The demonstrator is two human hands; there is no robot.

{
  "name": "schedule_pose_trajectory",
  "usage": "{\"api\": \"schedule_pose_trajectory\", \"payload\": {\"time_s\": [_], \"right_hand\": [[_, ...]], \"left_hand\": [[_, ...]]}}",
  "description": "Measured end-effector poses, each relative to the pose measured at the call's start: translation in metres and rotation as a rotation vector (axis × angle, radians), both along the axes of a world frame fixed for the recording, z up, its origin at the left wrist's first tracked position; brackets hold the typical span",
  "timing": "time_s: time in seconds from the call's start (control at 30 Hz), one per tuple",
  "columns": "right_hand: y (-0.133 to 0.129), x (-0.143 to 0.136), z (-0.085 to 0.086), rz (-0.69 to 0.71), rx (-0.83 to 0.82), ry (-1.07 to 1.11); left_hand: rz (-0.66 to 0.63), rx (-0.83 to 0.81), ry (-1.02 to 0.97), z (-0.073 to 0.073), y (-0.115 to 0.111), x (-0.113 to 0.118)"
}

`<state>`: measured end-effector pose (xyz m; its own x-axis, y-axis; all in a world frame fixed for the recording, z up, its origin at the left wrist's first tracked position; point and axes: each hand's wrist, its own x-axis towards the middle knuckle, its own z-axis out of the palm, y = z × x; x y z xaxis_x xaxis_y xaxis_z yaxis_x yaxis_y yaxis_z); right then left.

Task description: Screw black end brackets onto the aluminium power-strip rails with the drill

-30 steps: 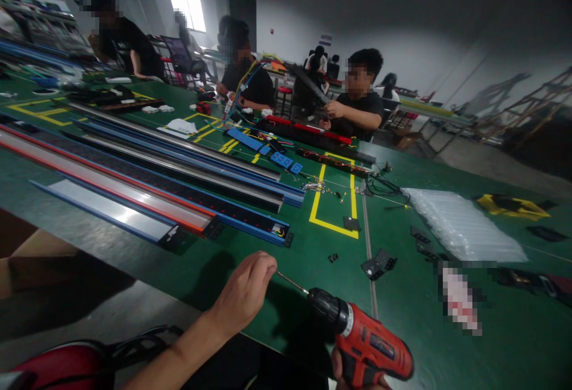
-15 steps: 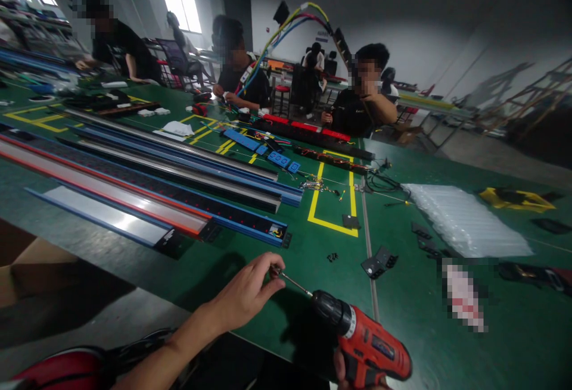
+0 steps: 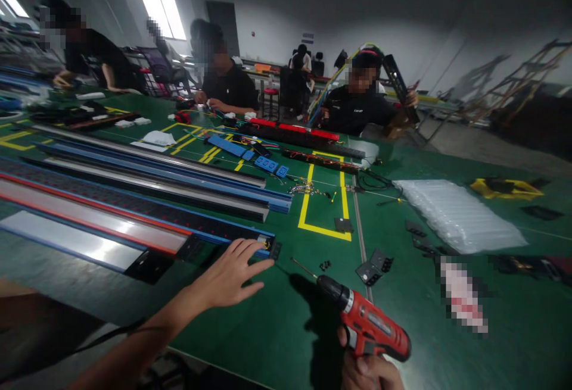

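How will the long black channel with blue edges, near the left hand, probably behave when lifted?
The channel seems fairly stiff, since its edges run straight. Being long and narrow, it may tip if lifted only at the left hand's end.

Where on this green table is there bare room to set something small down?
There is bare green tabletop between the red drill and the blurred pink-white item. Another patch lies between the yellow tape and the pale plastic packaging. The left is crowded: long rails lie side by side beyond the left hand.
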<state>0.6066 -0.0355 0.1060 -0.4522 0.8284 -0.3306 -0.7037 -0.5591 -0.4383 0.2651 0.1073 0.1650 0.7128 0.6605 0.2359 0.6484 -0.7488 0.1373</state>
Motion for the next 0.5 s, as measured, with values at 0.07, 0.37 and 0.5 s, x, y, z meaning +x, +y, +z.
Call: {"api": "schedule_pose_trajectory", "payload": {"time_s": [0.07, 0.37, 0.5], "right_hand": [[0.011, -0.001, -0.001, -0.021, -0.014, 0.022], [0.054, -0.012, -0.002, -0.008, -0.112, 0.023], [0.067, -0.014, -0.003, -0.001, -0.148, 0.015]], "left_hand": [[-0.039, 0.006, 0.070, -0.002, 0.017, 0.002], [-0.197, -0.053, 0.240, -0.033, 0.079, -0.002], [-0.214, 0.032, 0.236, -0.044, 0.084, -0.002]]}}
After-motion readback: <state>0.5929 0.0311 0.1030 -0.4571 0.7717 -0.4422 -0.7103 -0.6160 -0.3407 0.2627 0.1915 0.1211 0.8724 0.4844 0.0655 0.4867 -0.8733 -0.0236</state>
